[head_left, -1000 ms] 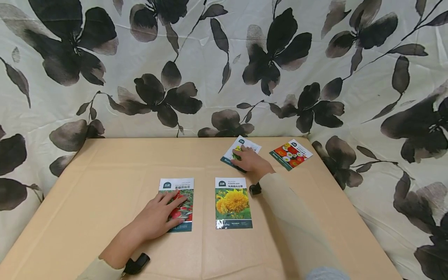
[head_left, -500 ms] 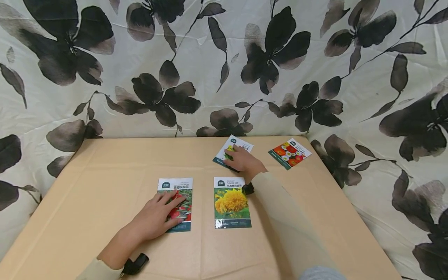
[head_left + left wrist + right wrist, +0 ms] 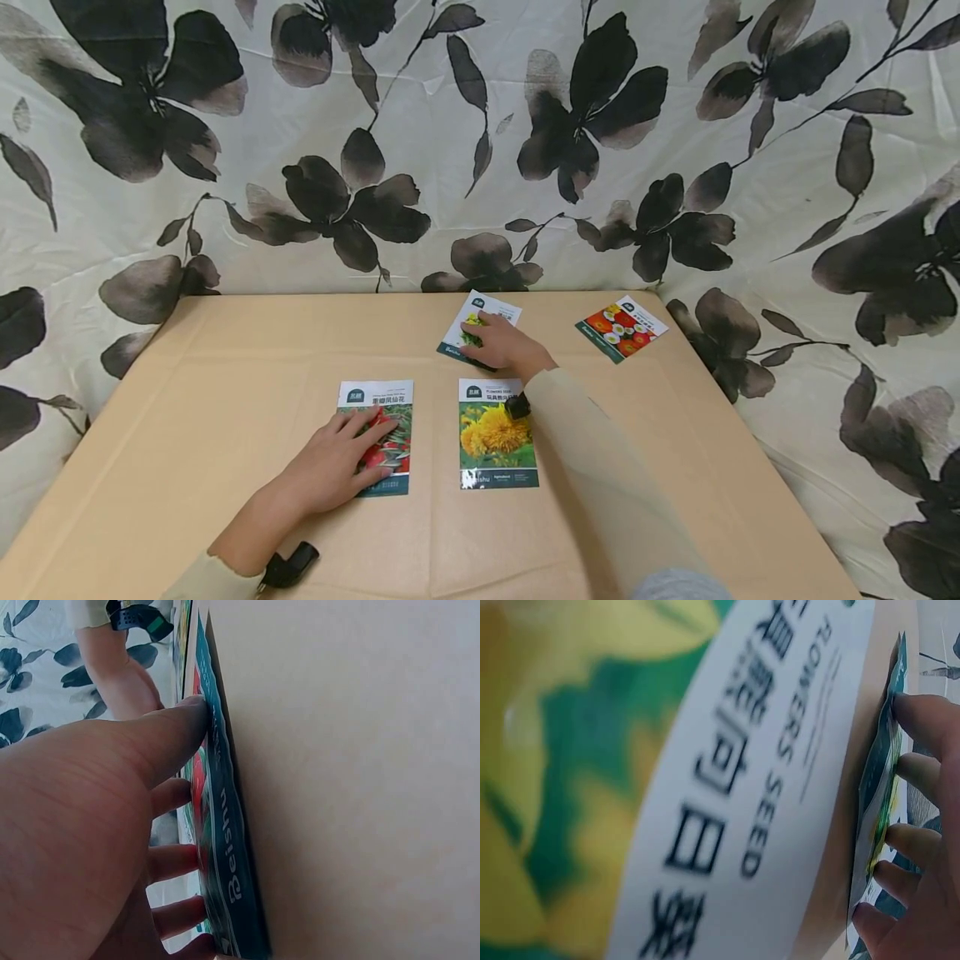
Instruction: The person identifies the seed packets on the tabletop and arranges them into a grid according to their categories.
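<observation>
My left hand (image 3: 337, 458) rests with spread fingers on a seed packet with red flowers (image 3: 390, 457), which lies flat on the table. In the left wrist view, thumb and fingertips touch the face of this packet (image 3: 234, 847). Farther back, my right hand (image 3: 508, 343) lies on a tilted white-topped seed packet with small yellow flowers (image 3: 495, 310), covering much of it. The right wrist view shows the fingertips pressing on that packet (image 3: 881, 787). Below the right wrist lies a sunflower seed packet (image 3: 498, 454), its top right corner hidden by the wrist strap.
A seed packet with red, orange and white flowers (image 3: 621, 330) lies angled near the back right corner of the table. The table (image 3: 247, 358) has a tan cover. Behind it hangs a white cloth (image 3: 465, 208) with dark flowers.
My right hand has slid the packet with small yellow flowers leftward along the back of the table. The left hand and its packet have stayed in place.
</observation>
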Demonstrator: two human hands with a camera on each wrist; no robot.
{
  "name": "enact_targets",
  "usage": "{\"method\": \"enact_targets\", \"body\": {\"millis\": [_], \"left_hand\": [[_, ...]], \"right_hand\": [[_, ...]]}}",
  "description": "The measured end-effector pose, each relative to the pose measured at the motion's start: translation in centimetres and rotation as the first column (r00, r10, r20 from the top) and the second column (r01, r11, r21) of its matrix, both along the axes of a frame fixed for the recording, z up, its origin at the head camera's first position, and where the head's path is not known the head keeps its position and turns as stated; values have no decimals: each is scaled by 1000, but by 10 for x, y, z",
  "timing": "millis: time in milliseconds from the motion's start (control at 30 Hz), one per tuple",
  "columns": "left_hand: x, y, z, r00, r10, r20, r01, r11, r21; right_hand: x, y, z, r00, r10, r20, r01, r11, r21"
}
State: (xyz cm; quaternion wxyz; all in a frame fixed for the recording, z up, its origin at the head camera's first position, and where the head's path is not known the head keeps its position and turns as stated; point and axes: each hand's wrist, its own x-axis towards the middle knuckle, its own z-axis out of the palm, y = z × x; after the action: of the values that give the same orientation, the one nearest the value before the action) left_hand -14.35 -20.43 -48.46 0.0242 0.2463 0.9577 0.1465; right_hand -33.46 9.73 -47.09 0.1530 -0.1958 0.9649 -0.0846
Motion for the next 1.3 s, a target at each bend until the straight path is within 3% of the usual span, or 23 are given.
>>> {"method": "enact_targets", "body": {"millis": [267,600,1300], "left_hand": [[0,-1,0,1000,1,3,-1,1000,3],[0,0,-2,1000,-3,10,3,1000,0],[1,1,0,1000,-5,11,6,1000,-6]], "right_hand": [[0,-13,0,1000,30,-2,-30,1000,-11],[1,-27,-7,994,96,-49,-94,995,43],[3,-59,-7,976,193,-101,-194,981,0]]}}
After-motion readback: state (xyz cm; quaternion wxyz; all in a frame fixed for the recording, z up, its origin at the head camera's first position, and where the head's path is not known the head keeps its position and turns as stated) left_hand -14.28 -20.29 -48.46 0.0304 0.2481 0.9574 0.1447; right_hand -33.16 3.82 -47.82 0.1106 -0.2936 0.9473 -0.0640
